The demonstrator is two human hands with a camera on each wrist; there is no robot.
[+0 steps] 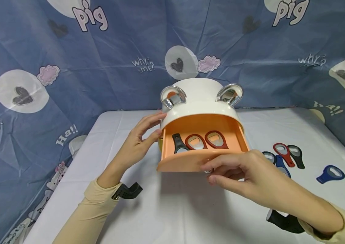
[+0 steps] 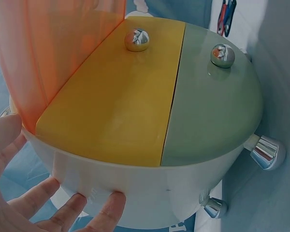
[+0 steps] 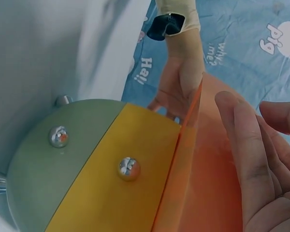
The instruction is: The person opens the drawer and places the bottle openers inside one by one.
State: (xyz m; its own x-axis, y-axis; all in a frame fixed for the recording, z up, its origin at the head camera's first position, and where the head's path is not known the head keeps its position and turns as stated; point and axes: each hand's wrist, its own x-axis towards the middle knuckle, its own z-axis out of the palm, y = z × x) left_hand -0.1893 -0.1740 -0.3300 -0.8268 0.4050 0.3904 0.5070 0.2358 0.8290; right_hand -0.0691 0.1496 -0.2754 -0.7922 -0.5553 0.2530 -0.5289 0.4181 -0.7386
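Observation:
A rounded white storage box [image 1: 201,93] has its orange drawer [image 1: 175,162] pulled out. Inside lie a black bottle opener [image 1: 178,142] and two red bottle openers [image 1: 195,141] [image 1: 216,139]. My left hand [image 1: 134,145] touches the box's side; in the left wrist view its spread fingers [image 2: 115,203] rest on the white wall. At the drawer front, my right hand [image 1: 251,176] has its fingertips near a small silver knob, mostly hidden. The right wrist view shows its fingers [image 3: 251,150] fairly straight beside the orange front, the thumb apart.
Right of the box, several bottle openers lie on the white cloth, among them red [image 1: 283,154], black [image 1: 296,156] and blue [image 1: 331,174]. Yellow [image 2: 111,106] and green [image 2: 212,106] drawer fronts with silver knobs are shut. A blue printed curtain [image 1: 123,37] hangs behind.

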